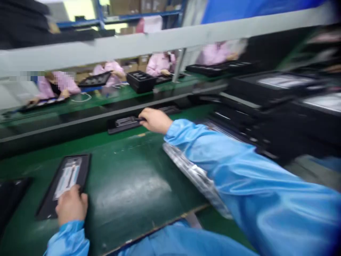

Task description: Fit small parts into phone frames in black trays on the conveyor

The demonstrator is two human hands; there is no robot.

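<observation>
At the lower left, a flat black tray [46,204] holds a long white-and-silver piece [68,176]. My left hand [71,206] is closed over the tray's near end, thumb at the right side; some fingertips are hidden. My right hand [154,120] reaches across to the far edge of the green work surface [128,177]. Its fingers are pinched on a thin dark object [140,120], blurred, over a small black tray [113,129]. Metallic-looking pieces [125,121] lie in that tray.
A silvery wrapped strip [194,174] lies beneath my right forearm. Black trays and cases [266,89] are stacked at the right; another dark tray [13,195] sits far left. Beyond the grey rail [80,122], several people in pink [160,64] work at a green bench.
</observation>
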